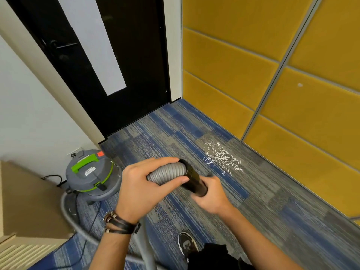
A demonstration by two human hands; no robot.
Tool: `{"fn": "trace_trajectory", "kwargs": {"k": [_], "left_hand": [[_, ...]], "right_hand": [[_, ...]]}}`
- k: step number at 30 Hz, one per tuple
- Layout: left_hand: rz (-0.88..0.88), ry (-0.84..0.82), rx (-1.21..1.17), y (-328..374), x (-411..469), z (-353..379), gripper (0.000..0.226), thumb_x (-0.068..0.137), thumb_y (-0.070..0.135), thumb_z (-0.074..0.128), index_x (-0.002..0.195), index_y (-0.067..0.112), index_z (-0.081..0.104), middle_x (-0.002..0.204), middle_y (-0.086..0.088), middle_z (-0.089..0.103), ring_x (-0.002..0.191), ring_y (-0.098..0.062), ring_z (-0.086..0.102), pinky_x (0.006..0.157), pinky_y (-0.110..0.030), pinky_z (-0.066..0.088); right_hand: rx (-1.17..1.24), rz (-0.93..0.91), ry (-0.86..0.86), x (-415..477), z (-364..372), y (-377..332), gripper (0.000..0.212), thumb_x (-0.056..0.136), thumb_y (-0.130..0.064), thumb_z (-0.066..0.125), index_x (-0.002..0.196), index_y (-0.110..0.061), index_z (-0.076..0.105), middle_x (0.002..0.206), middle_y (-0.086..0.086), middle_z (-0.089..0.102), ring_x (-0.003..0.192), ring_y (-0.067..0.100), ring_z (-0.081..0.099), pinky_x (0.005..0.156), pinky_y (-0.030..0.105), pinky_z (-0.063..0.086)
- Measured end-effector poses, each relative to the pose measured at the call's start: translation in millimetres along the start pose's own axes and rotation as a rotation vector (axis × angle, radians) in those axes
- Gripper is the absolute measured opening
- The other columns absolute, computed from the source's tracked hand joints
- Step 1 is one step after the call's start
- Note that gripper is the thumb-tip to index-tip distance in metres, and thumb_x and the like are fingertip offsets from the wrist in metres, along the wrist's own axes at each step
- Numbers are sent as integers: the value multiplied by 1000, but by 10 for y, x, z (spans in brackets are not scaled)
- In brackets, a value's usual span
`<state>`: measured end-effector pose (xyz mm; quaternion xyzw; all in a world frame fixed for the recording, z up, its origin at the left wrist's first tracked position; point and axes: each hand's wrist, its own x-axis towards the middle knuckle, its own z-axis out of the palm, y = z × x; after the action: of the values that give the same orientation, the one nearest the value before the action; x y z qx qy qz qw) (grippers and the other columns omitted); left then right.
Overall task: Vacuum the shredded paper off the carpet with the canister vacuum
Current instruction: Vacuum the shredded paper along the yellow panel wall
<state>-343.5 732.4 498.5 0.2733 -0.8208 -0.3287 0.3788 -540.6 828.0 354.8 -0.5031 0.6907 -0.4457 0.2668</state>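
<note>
A small pile of white shredded paper (222, 158) lies on the blue-grey carpet (272, 207) near the yellow wall. The grey canister vacuum (89, 172) with a green handle stands at the left by the wall. Its grey ribbed hose (165, 173) ends in a black cuff and tube (193, 179). My left hand (144, 186) grips the ribbed hose just behind the cuff. My right hand (211, 195) grips the black tube from below. The tube's open end is hidden by my right hand. The hose loops down past my left wrist.
A black door (124, 61) with a frosted panel is shut ahead. Yellow padded wall panels (253, 65) run along the right. A tan wooden cabinet (27, 207) stands at the left. The vacuum's black cord (52, 177) runs along the wall. My shoe (187, 244) is on the carpet.
</note>
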Motion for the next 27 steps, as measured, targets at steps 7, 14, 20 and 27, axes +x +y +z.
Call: {"fn": "trace_trajectory", "kwargs": {"k": [7,14,20,27], "left_hand": [[-89,-75,58,-266,-20,205,41,75,56,88,108,32,81,104,23,76,98,0,73,88,-30,59],[-87,-132,-23,-329,-62,282,41,72,58,88,106,36,80,106,25,76,100,1,74,91,-25,58],[-86,-44,59,-309,-22,302,39,76,54,87,110,35,81,104,23,76,96,2,73,88,-29,59],[-173,-44,45,-382,106,228,39,71,49,91,105,33,82,101,23,78,96,2,73,88,-27,59]], "right_hand": [[-55,83,-100,292,82,241,21,77,-16,74,67,-24,58,58,2,60,49,10,51,48,37,46],[-42,92,-66,29,53,331,19,78,-12,74,68,-20,60,56,-12,58,49,5,52,52,20,40],[-85,90,-16,215,34,288,27,75,-14,71,64,-33,56,54,-11,58,48,9,55,49,29,46],[-85,65,-75,382,22,94,39,75,-7,70,62,-40,54,52,-14,57,47,4,54,51,16,39]]}}
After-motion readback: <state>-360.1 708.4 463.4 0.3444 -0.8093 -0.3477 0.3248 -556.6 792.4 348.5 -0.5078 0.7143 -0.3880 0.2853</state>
